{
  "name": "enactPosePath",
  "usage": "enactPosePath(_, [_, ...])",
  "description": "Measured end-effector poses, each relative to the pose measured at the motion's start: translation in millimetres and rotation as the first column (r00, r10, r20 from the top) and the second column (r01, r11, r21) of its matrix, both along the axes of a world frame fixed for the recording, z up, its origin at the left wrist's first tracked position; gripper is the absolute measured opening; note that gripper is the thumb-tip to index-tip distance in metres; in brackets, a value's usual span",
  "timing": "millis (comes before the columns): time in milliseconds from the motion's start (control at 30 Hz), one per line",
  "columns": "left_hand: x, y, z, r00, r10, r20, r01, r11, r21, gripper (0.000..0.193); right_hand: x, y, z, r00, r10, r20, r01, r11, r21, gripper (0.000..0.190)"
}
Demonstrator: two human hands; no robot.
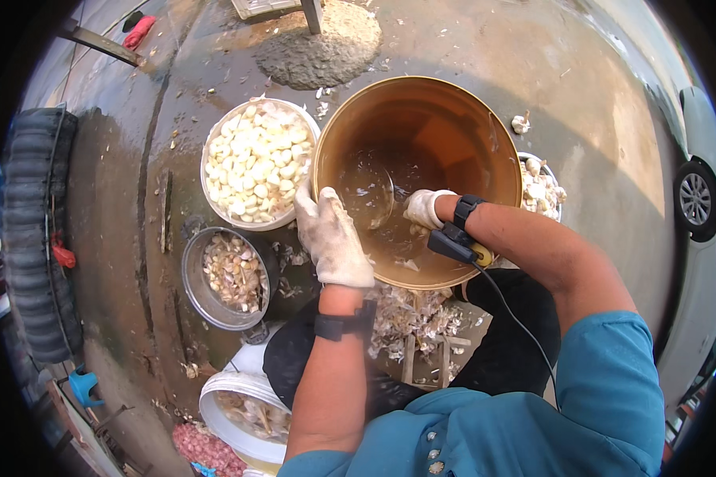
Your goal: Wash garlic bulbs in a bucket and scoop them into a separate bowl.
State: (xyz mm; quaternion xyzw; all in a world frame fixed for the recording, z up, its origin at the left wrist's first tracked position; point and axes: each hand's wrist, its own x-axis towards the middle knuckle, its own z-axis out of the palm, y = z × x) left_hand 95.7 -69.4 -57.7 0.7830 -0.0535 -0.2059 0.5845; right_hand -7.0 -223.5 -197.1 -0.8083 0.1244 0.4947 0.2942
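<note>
A large brown bucket stands between my knees, its mouth facing up. Murky liquid with bits of skin shows inside it, beside a curved pale edge that I cannot make out. My left hand, in a soiled white glove, grips the bucket's left rim. Inside the bucket is my right hand, gloved too, with its fingers curled and partly hidden; whether they hold anything is unclear. A black device with a cable is strapped at my right wrist. Left of the bucket, a white tub is heaped with peeled garlic cloves.
A grey pot holds unpeeled cloves. Garlic bulbs fill a container behind the bucket's right side. Lower left are a white bucket and a pink net sack. Garlic skins litter the ground beneath, near a wooden frame.
</note>
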Motion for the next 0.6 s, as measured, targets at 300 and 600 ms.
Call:
enactPosePath(300, [-2, 3, -13, 0.999, 0.016, 0.051, -0.014, 0.999, -0.044, 0.037, -42, -32, 83, 0.337, -0.758, -0.558, 0.933, 0.189, 0.306, 0.045])
enactPosePath(600, [4, 6, -20, 0.994, 0.041, -0.097, -0.054, 0.99, -0.13, 0.038, -79, -26, 179, 0.311, -0.869, -0.385, 0.901, 0.141, 0.41, 0.045])
